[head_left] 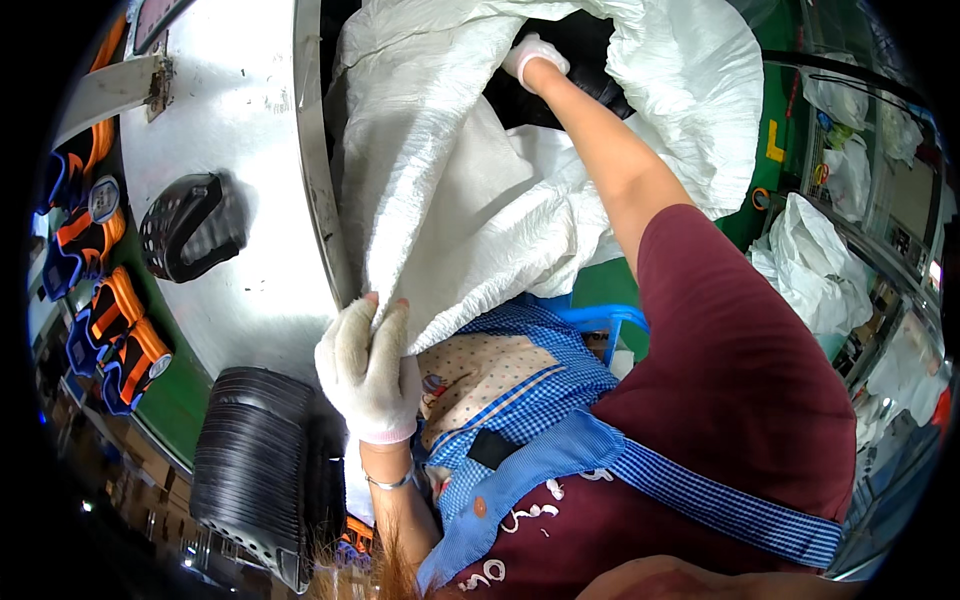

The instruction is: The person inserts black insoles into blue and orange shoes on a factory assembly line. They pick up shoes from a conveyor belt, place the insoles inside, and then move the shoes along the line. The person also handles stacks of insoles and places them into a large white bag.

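A large white woven sack stands with its mouth open beside the metal table. In a white glove, my left hand is closed on the sack's edge, pinching it by the table's rim. My right hand, also gloved, reaches deep into the sack's mouth among black pieces. Its fingers look curled, but what they hold is hidden. A black curved plastic shell with small holes lies on the table. Closer to me, left of my left hand, sits a larger ribbed black part with a perforated edge.
The metal tabletop fills the left, with a bracket on it. Orange and blue clamp-like devices line its far left side. A blue frame stands under the sack. At right are a white plastic bag and shelving.
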### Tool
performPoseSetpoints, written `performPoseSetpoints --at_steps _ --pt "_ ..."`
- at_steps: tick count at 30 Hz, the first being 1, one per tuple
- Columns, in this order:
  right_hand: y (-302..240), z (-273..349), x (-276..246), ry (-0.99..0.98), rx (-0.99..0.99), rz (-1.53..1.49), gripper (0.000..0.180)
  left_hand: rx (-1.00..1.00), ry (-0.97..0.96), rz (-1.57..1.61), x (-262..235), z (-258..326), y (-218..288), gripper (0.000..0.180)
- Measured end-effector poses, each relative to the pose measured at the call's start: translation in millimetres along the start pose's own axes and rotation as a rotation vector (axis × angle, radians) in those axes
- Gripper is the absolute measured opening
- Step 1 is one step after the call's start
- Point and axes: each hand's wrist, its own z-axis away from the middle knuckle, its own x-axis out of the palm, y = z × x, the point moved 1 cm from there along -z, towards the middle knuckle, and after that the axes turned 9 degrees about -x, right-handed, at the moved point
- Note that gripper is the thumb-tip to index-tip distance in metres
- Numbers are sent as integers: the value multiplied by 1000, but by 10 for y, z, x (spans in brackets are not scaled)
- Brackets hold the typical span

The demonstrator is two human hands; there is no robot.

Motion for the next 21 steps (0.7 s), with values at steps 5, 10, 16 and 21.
performPoseSetpoints --at_steps 5,10,16,21 --pt "226 -954 255 -106 -264 118 75 45 -10 -21 61 -86 -6 39" --pt "-85 -756 194 -40 -361 197 71 23 -4 -27 40 -54 -3 33" --pt "-125 -772 67 -36 -462 226 67 48 0 -28 53 -118 -12 30" --pt "-216 -729 -5 -31 -567 239 64 60 6 -26 59 -102 -36 28"
